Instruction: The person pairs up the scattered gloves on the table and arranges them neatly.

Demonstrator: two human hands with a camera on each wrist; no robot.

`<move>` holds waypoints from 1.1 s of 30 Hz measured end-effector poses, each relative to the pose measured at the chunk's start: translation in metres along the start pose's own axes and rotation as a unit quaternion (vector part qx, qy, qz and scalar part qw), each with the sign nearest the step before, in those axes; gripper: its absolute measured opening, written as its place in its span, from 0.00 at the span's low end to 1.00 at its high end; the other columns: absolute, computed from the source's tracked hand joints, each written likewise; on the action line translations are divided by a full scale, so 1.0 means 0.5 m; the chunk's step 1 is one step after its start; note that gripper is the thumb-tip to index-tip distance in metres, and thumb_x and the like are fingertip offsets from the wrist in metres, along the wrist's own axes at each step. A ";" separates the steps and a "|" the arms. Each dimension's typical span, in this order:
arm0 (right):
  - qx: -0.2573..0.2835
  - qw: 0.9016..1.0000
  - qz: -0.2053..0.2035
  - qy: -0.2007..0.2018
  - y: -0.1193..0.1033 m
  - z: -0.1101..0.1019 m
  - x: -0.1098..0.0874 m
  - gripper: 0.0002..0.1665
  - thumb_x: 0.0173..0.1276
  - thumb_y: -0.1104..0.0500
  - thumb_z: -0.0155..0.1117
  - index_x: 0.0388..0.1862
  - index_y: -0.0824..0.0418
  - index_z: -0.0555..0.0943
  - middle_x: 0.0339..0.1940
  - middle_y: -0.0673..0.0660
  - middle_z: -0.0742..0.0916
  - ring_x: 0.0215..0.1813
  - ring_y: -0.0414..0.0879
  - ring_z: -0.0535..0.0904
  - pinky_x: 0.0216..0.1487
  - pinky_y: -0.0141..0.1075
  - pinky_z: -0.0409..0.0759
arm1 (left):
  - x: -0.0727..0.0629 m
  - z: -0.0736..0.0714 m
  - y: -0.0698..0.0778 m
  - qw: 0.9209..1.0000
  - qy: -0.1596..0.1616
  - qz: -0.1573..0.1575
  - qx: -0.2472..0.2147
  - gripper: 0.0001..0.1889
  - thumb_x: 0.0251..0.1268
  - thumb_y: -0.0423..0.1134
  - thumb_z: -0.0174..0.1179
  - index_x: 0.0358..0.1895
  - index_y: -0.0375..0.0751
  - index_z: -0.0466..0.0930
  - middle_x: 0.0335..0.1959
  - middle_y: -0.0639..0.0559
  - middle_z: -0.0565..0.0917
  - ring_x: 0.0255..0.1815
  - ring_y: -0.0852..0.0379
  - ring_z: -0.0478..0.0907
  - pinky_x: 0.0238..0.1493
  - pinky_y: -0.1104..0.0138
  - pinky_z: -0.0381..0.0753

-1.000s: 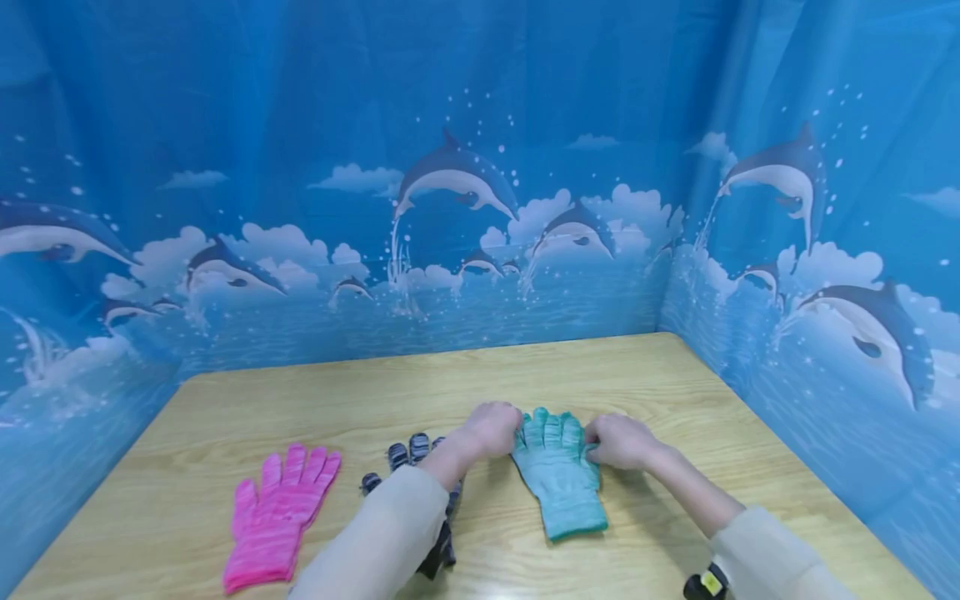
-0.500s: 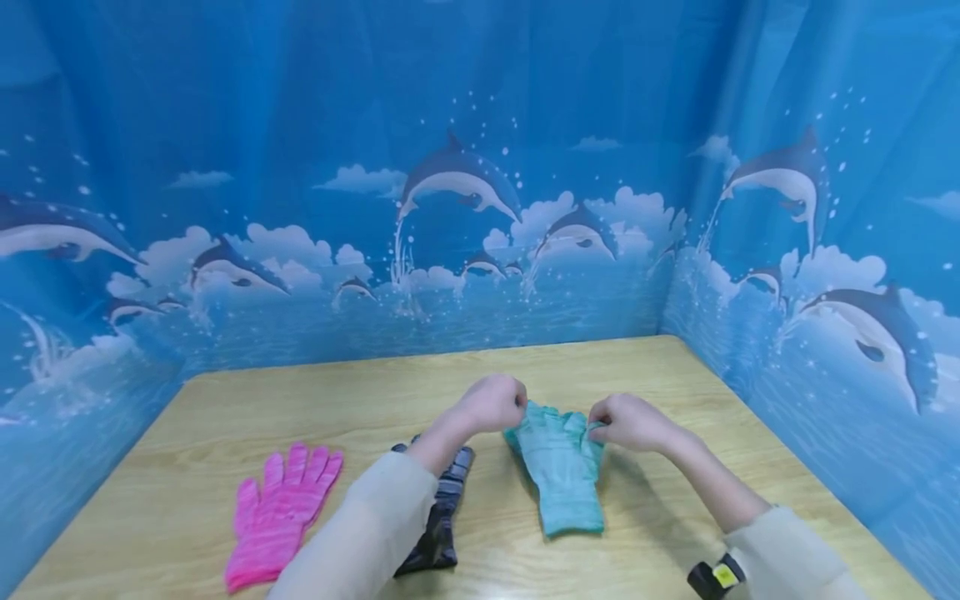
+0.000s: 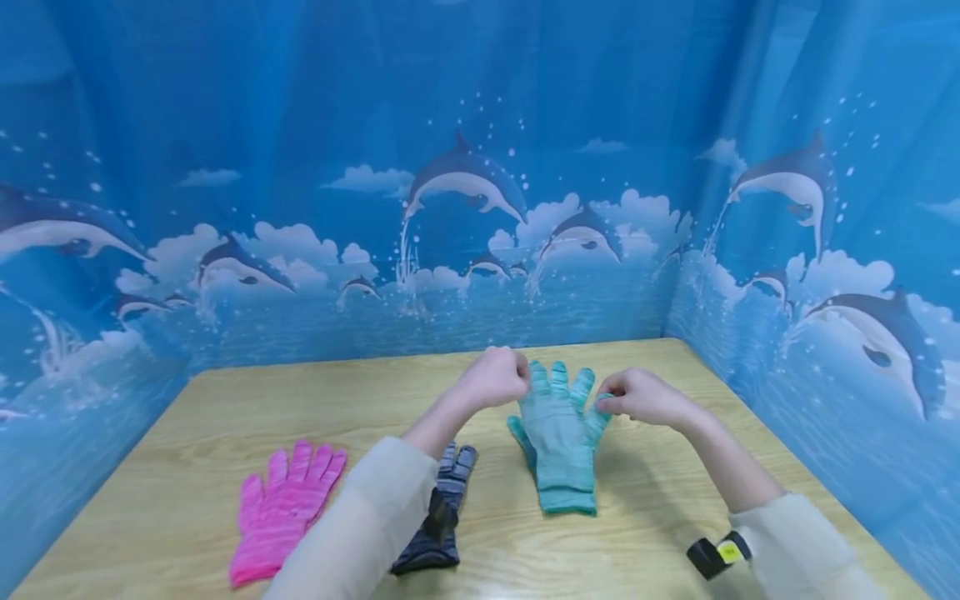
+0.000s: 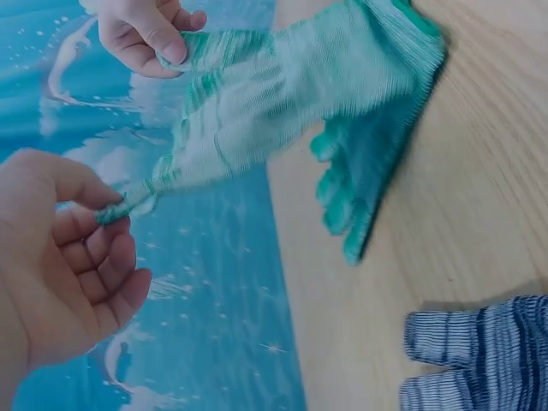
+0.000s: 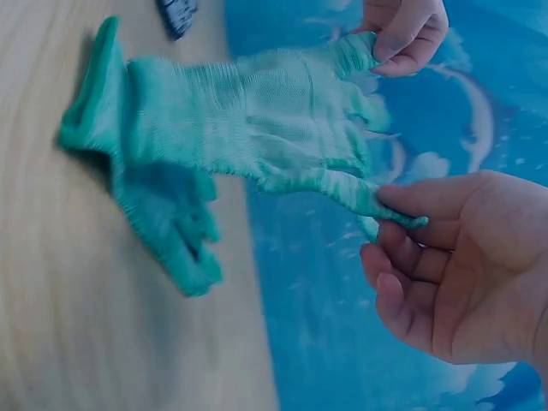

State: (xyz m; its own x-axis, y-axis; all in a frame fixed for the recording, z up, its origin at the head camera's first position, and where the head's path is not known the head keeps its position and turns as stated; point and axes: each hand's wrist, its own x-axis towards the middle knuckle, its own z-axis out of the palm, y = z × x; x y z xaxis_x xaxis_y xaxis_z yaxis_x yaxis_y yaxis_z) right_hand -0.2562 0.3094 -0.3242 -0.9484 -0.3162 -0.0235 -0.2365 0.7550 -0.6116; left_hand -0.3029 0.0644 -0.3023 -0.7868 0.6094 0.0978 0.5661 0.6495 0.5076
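Observation:
A teal knit glove [image 3: 557, 437] is stretched up between both hands, its fingers raised off the table. My left hand [image 3: 493, 379] pinches one fingertip between thumb and forefinger, as the left wrist view shows. On the opposite side my right hand [image 3: 651, 400] pinches another fingertip the same way. Under the lifted glove lies a second teal glove [image 4: 364, 163], resting on the table with its fingers spread; the two meet at the cuffs. In the right wrist view the lower glove [image 5: 167, 227] hangs behind the raised one, partly hidden by it.
A pink glove [image 3: 281, 512] lies flat at the left of the wooden table [image 3: 337, 400]. Beside it a black-and-grey striped glove [image 3: 442, 521] is partly covered by the left sleeve [image 3: 367, 517]. Blue dolphin-print curtains [image 3: 337, 208] stand behind the table and at its sides.
Both hands have risen and moved away from the body, lifting the upper teal glove's fingers off the one beneath. More of the striped glove's cuff shows, while its thumb side is hidden by the sleeve.

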 end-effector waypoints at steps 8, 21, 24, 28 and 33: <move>-0.078 0.997 0.017 0.020 0.049 0.064 0.026 0.06 0.64 0.63 0.58 0.28 0.62 0.80 0.20 0.50 0.76 0.22 0.42 0.65 0.26 0.36 0.66 | 0.012 0.061 -0.052 0.997 -0.009 -0.050 0.049 0.18 0.44 0.24 0.50 0.09 0.47 0.58 0.08 0.58 0.51 0.11 0.62 0.45 0.14 0.71 0.49; -0.143 0.986 0.072 0.045 0.064 0.124 0.041 0.17 0.60 0.54 0.64 0.43 0.65 0.79 0.35 0.56 0.83 0.36 0.50 0.79 0.36 0.45 0.76 | 0.016 0.115 -0.055 0.984 -0.031 -0.072 0.160 0.14 0.53 0.27 0.52 0.15 0.45 0.63 0.12 0.56 0.55 0.14 0.59 0.52 0.17 0.69 0.57; -0.080 0.991 0.100 0.044 0.060 0.130 0.039 0.35 0.57 0.49 0.68 0.55 0.71 0.71 0.37 0.59 0.82 0.38 0.51 0.79 0.37 0.45 0.76 | 0.014 0.130 -0.057 0.980 -0.036 -0.085 0.174 0.08 0.54 0.28 0.53 0.22 0.43 0.72 0.16 0.55 0.65 0.17 0.59 0.60 0.21 0.68 0.65; -0.057 0.992 0.109 0.041 0.051 0.143 0.038 0.45 0.51 0.50 0.72 0.59 0.76 0.65 0.41 0.64 0.81 0.43 0.56 0.78 0.42 0.48 0.76 | 0.012 0.145 -0.061 0.980 -0.036 -0.096 0.170 0.05 0.53 0.28 0.56 0.32 0.40 0.78 0.24 0.54 0.75 0.24 0.58 0.69 0.28 0.67 0.72; -0.115 0.987 0.093 0.060 0.041 0.167 0.042 0.24 0.51 0.58 0.71 0.41 0.73 0.76 0.34 0.62 0.82 0.37 0.55 0.78 0.36 0.45 0.76 | 0.013 0.154 -0.061 0.982 -0.032 -0.088 0.165 0.06 0.51 0.27 0.57 0.31 0.40 0.77 0.23 0.53 0.74 0.23 0.59 0.69 0.26 0.68 0.72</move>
State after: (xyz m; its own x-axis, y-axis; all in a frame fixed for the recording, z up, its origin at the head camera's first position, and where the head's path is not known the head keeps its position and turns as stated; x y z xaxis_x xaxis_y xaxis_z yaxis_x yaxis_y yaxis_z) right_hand -0.2631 0.2704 -0.4033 -0.9948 -0.1004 -0.0152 -0.0854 0.9084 -0.4094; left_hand -0.3065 0.0835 -0.3829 -0.8683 0.4952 -0.0270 0.4799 0.8527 0.2063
